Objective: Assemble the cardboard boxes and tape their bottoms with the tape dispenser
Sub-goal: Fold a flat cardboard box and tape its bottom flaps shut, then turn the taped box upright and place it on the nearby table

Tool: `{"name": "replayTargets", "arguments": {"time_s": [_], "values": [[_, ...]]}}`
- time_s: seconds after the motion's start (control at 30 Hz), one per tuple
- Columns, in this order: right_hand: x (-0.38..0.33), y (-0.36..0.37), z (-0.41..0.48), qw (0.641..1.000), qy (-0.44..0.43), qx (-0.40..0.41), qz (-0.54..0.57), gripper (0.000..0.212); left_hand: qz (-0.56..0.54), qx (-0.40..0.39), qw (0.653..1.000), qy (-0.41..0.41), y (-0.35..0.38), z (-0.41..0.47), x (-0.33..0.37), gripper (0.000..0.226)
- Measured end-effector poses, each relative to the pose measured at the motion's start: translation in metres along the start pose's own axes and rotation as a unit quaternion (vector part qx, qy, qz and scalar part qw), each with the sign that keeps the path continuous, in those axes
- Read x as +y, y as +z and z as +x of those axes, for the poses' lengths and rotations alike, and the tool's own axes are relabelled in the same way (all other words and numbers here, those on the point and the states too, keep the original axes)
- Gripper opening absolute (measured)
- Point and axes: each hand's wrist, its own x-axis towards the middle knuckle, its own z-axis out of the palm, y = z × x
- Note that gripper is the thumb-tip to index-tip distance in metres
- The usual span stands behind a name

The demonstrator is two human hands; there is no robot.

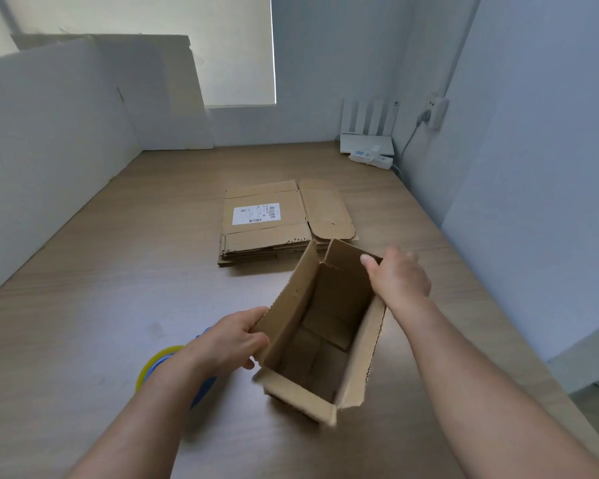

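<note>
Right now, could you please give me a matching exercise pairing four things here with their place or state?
Things:
1. open box
2. flat cardboard stack
3. tape dispenser
4. power strip

Places or states:
A. far right corner of the table
B. blue and yellow, partly hidden
C. gripped by the left hand and the right hand
D. lying flat, white label on top

Pairs: 1-C, 2-D, 3-B, 4-A

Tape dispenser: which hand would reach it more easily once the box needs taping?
Probably the left. The tape dispenser lies on the table by the wrist of the left hand; the right hand grips the box at its far corner, across the box from it.
</note>
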Motion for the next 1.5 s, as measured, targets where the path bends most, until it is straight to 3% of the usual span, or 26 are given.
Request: {"name": "replayTargets", "arguments": {"time_s": [0.17,0.27,0.37,0.43,0.53,0.63,0.73,0.87,1.0,1.13,1.23,1.37,1.5], "values": [[-0.013,0.009,-0.001,0.986,0.099,-0.038,0.128,0.049,0.049,0.035,0.998,-0.023,0.005,-0.004,-0.001,0.019],[-0.026,0.011,-0.013,0.973,0.035,-0.064,0.218,0.065,0.02,0.099,0.994,-0.035,0.006,-0.002,-0.003,0.01],[-0.032,0.012,-0.038,0.958,-0.017,-0.112,0.265,0.077,-0.036,0.155,0.986,-0.048,0.005,0.002,-0.007,0.02],[-0.029,0.018,-0.057,0.972,-0.054,-0.126,0.189,0.062,-0.049,0.184,0.98,-0.051,0.006,0.003,-0.009,0.028],[-0.019,0.032,-0.085,0.983,-0.112,-0.1,0.11,0.011,-0.038,0.196,0.979,-0.041,0.01,0.002,-0.012,0.02],[-0.01,0.037,-0.09,0.985,-0.129,-0.066,0.095,0.028,-0.027,0.202,0.978,-0.042,0.019,-0.003,-0.01,0.007],[-0.004,0.027,-0.088,0.979,-0.153,-0.032,0.13,0.038,-0.034,0.223,0.973,-0.048,0.031,-0.017,-0.002,0.017],[-0.001,0.004,-0.097,0.954,-0.244,-0.003,0.177,0.045,-0.024,0.297,0.954,-0.04,0.054,-0.043,0.014,0.026],[0.01,-0.007,-0.101,0.916,-0.289,-0.078,0.266,0.04,-0.036,0.387,0.921,-0.039,0.082,-0.069,0.022,0.029],[0.019,-0.011,-0.118,0.873,-0.381,-0.091,0.289,0.039,-0.068,0.453,0.887,-0.053,0.105,-0.107,0.018,0.032],[0.014,-0.011,-0.147,0.84,-0.467,-0.034,0.274,0.034,-0.055,0.499,0.86,-0.093,0.119,-0.139,0.01,0.04],[0.006,-0.014,-0.187,0.816,-0.513,0.078,0.253,0.037,-0.154,0.541,0.818,-0.12,0.125,-0.165,0.013,0.039],[0.005,-0.022,-0.204,0.792,-0.542,0.125,0.249,0.035,-0.109,0.558,0.813,-0.121,0.13,-0.182,0.017,0.027]]}}
